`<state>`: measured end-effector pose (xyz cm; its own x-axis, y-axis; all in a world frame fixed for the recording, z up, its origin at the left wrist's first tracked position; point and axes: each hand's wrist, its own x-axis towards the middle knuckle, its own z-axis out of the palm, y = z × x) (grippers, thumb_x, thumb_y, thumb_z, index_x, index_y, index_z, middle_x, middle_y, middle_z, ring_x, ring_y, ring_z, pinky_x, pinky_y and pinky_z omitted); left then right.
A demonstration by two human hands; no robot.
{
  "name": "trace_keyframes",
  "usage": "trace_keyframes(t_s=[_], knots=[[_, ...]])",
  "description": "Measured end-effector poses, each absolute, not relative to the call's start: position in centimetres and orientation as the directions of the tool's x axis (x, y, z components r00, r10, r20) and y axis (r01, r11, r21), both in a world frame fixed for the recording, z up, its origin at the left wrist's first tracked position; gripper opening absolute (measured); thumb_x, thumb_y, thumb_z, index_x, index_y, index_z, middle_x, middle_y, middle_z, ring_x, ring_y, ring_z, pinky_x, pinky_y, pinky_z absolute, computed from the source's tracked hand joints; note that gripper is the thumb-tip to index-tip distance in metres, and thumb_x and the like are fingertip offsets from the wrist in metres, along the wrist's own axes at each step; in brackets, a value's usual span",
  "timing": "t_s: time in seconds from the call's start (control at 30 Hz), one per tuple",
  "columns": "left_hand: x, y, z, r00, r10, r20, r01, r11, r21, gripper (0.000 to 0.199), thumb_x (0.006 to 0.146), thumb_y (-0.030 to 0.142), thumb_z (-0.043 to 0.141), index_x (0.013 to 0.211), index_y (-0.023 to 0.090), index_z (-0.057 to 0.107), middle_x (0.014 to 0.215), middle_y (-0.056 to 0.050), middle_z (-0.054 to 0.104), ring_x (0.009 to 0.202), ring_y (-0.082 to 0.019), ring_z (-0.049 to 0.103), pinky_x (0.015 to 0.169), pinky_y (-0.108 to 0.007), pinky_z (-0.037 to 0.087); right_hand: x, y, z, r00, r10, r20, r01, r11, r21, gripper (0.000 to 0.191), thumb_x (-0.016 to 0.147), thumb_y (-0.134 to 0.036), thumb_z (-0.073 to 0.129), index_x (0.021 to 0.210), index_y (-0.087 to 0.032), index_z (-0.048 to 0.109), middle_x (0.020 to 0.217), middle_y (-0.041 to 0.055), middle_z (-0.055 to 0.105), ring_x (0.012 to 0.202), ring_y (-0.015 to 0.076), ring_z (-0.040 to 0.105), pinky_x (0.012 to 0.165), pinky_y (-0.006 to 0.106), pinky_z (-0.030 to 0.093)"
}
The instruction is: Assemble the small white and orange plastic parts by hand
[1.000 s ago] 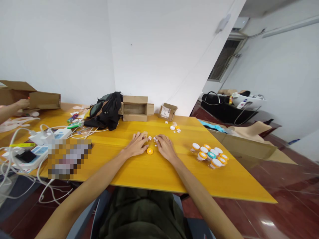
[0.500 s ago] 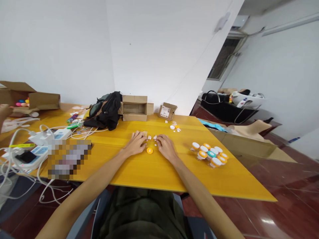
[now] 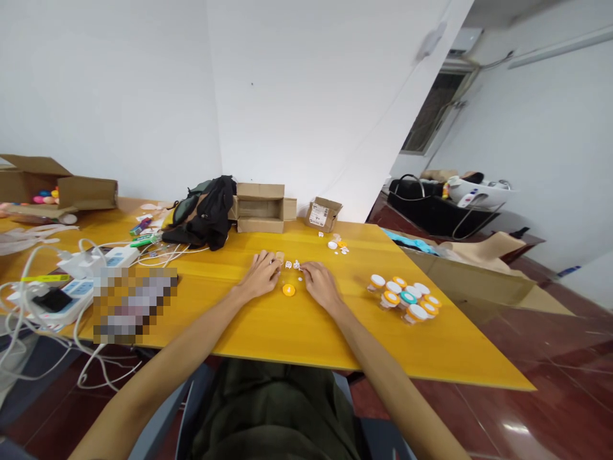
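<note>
My left hand [image 3: 261, 275] rests palm-down on the table, fingers bent forward and slightly apart, holding nothing that shows. By its fingertips lies a small tan piece [image 3: 279, 255]. Between the hands sits a small white piece with dark openings [image 3: 288, 264]. Close to it is a second small white piece [image 3: 296, 265], pinched at its right side by the fingertips of my right hand [image 3: 320, 281]; the grip is partly hidden. Nearer me lies a round orange cap [image 3: 288, 290] with a white mark, and a tiny white disc [image 3: 300, 278] is beside my right fingers.
Several small jars with white, orange and teal lids [image 3: 407, 298] stand to the right. Loose caps and white bits [image 3: 333, 245] lie farther back. Two cardboard boxes [image 3: 261, 225] [image 3: 323, 214] and a black bag [image 3: 204, 214] line the wall. Power strips [image 3: 79, 291] and cables occupy the left.
The white piece at my right fingertips has turned and sits slightly closer to the other white piece. Another person's hand at the far left has gone out of view.
</note>
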<state>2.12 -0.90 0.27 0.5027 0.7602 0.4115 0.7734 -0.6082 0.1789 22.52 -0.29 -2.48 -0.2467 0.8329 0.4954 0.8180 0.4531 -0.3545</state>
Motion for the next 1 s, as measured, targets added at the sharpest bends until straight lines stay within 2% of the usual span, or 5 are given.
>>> trace_keyframes(t_s=[0.23,0.47,0.7,1.0], knots=[[2.0,-0.8,0.2,0.479,0.772,0.418,0.782,-0.592,0.196,0.016,0.083,0.009,0.048,0.085,0.021,0.057,0.094,-0.007,0.056,0.097,-0.026,0.045,0.082,-0.041,0.037,22.3,-0.5,-2.1,-0.241,0.874,0.421,0.86,0.393,-0.325,0.032,0.09,-0.008,0.042,0.103,-0.02,0.069,0.111,0.0098,0.069,0.101,0.0227,0.061,0.087,0.034,0.046],[1.9,-0.8,0.3,0.572,0.719,0.394,0.672,-0.687,0.277,0.012,0.081,0.013,0.055,0.088,0.021,0.061,0.102,-0.006,0.058,0.099,-0.024,0.045,0.087,-0.04,0.037,22.3,-0.4,-2.4,-0.238,0.837,0.493,0.839,0.433,-0.33,0.03,0.09,-0.009,0.042,0.098,-0.021,0.068,0.105,0.0096,0.069,0.096,0.0232,0.061,0.085,0.034,0.047],[1.8,-0.8,0.2,0.665,0.643,0.379,0.608,-0.761,0.224,0.013,0.088,0.021,0.054,0.084,0.021,0.066,0.104,-0.007,0.059,0.104,-0.024,0.046,0.092,-0.041,0.035,22.6,-0.3,-2.1,-0.24,0.815,0.528,0.818,0.462,-0.342,0.024,0.089,-0.009,0.044,0.09,-0.02,0.066,0.097,0.0088,0.068,0.091,0.0222,0.061,0.084,0.034,0.048],[1.6,-0.6,0.4,0.641,0.655,0.4,0.63,-0.747,0.214,0.014,0.091,0.022,0.051,0.086,0.021,0.064,0.097,-0.006,0.061,0.099,-0.023,0.048,0.089,-0.039,0.036,23.8,-0.8,-1.3,-0.477,0.73,0.49,0.747,0.63,-0.213,0.016,0.089,-0.015,0.052,0.088,-0.021,0.067,0.103,0.0084,0.067,0.095,0.021,0.062,0.088,0.035,0.05]])
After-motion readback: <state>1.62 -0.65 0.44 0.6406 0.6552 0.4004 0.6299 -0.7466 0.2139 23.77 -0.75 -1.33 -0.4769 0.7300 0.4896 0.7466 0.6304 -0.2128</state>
